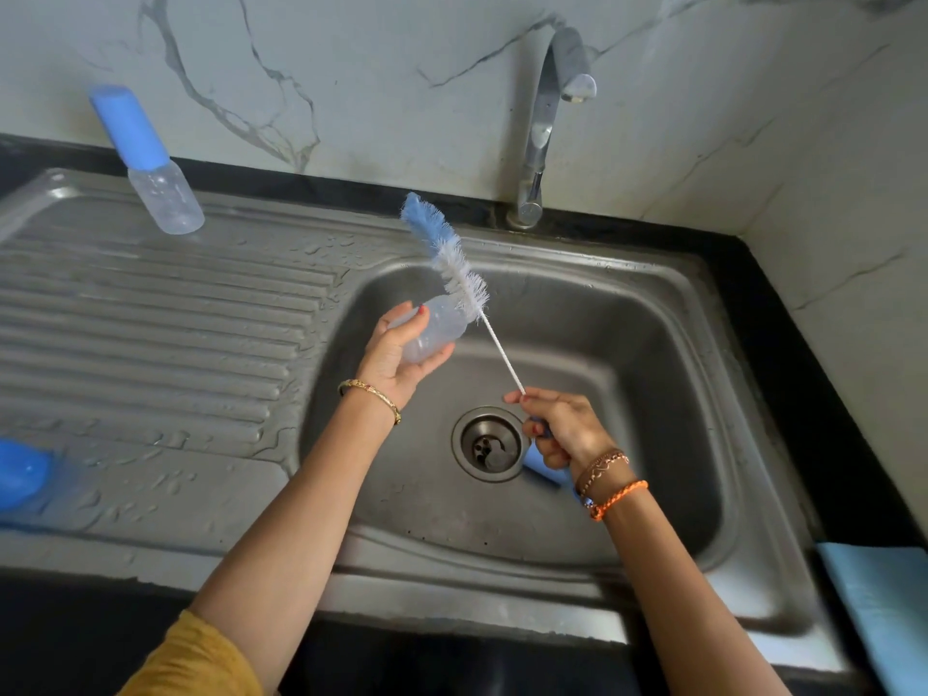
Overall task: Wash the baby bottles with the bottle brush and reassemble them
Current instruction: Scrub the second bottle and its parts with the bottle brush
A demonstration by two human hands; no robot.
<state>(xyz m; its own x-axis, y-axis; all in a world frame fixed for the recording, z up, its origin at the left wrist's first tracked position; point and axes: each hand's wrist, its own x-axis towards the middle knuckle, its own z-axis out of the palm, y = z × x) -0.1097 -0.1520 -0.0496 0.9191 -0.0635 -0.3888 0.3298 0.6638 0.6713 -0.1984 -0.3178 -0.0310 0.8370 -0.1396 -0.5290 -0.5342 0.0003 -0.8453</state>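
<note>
So the left hand [396, 359] is wrapping around an uncapped clear bottle [432, 330], fingers curled on its body, holding it over the sink [668, 354] with the mouth tipped toward about 2 o'clock. The right hand [562, 432] is pinching the brush [449, 253] at the bottom of its thin white stem, with the blue handle tucked into the palm, so both hands are clamped on something. The bristle head is sitting fully outside the bottle, sticking up toward 11 o'clock, its lower bristles just beside the mouth.

My guess is she's lining up to feed the brush in. To do this bit well, I'd grip higher up the stem, since holding the far end of a bendy wire makes the head wobbly, then line the stem up with the bottle's axis and twist while pushing so the bristles fold in instead of flicking water.

Further out, a capped bottle [150, 163] is standing on the drainboard at 10 o'clock, and something blue [20, 474] is lying at 8 o'clock, too blurry to name. The tap [552, 118] at 1 o'clock isn't running.
</note>
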